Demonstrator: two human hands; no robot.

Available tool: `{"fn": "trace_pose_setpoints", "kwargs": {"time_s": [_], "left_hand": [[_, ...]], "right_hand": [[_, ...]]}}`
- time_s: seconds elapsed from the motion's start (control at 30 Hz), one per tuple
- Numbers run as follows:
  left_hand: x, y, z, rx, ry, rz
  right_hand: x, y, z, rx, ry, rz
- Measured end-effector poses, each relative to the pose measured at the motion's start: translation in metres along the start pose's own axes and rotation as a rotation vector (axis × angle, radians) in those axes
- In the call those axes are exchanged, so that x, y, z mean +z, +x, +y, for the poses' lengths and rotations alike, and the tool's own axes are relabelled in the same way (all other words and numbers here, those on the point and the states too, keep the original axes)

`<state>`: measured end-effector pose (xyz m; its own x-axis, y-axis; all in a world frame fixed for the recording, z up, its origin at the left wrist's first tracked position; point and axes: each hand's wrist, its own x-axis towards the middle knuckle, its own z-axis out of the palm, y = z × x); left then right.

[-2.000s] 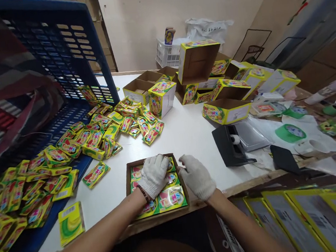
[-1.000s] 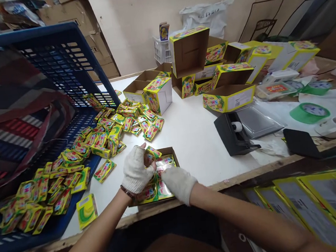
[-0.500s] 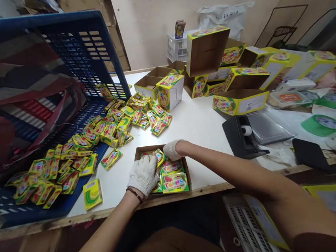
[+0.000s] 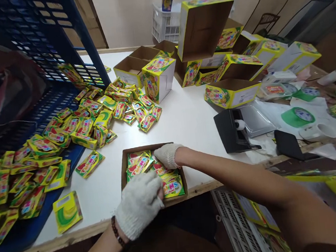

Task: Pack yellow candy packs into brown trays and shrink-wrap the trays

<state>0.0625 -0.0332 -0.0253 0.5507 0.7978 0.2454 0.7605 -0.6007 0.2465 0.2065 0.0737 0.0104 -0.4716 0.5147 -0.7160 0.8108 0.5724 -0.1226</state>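
Head view: open box (image 4: 184, 183) beneath both hands (image 4: 140, 204), packets (image 4: 138, 163) inside.

left hand (image 4: 141, 203) | drawn back | now over near-left corner of carton (image 4: 124, 168)

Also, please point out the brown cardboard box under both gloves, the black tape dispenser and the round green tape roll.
Brown cardboard box (image 4: 123, 168): head view, left wall.
Black tape dispenser (image 4: 227, 134): head view, side face.
Green tape roll (image 4: 290, 119): head view, outer side.
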Motion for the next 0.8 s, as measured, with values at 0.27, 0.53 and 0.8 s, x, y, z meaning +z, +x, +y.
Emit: {"fn": "trace_pose_setpoints", "kwargs": {"time_s": [0.27, 0.53, 0.8], "left_hand": [[0.024, 0.023, 0.012, -0.029, -0.065, -0.434], [-0.023, 0.018, -0.021, -0.396, -0.790, -0.302], [-0.050, -0.011, -0.036, -0.599, -0.739, -0.161]], "right_hand": [[-0.002, -0.015, 0.018, 0.078, 0.087, 0.221], [0.007, -0.039, 0.052, 0.063, 0.484, 0.460], [0.081, -0.060, 0.097, 0.467, 0.540, 0.273]]}}
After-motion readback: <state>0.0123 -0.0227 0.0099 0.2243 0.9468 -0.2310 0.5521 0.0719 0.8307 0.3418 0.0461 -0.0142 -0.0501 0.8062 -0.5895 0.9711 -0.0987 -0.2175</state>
